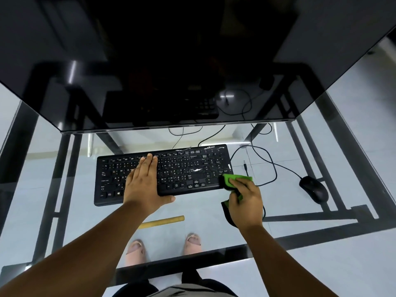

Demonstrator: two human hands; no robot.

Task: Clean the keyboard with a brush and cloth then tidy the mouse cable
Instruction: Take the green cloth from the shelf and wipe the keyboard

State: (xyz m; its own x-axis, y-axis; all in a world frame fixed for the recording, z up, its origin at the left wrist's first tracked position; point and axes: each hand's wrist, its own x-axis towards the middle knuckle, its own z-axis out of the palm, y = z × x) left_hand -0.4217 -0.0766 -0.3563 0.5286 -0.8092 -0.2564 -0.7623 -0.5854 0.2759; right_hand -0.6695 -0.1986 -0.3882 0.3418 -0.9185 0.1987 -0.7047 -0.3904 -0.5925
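Observation:
A black keyboard [188,168] lies on the glass desk [289,211] below the monitor. My left hand [143,181] rests flat on its left-middle keys, fingers together, thumb at the front edge. My right hand [246,202] grips a green cloth [233,180] with a dark underside, pressed against the keyboard's right front corner. A black mouse [314,188] sits to the right; its cable [267,161] loops loosely between it and the keyboard. A yellow wooden brush handle [162,221] lies near the front edge, partly hidden by my left forearm.
A large dark monitor [171,61] overhangs the back of the desk. More cables [186,133] run under its lower edge. The desk's black metal frame and my feet show through the glass.

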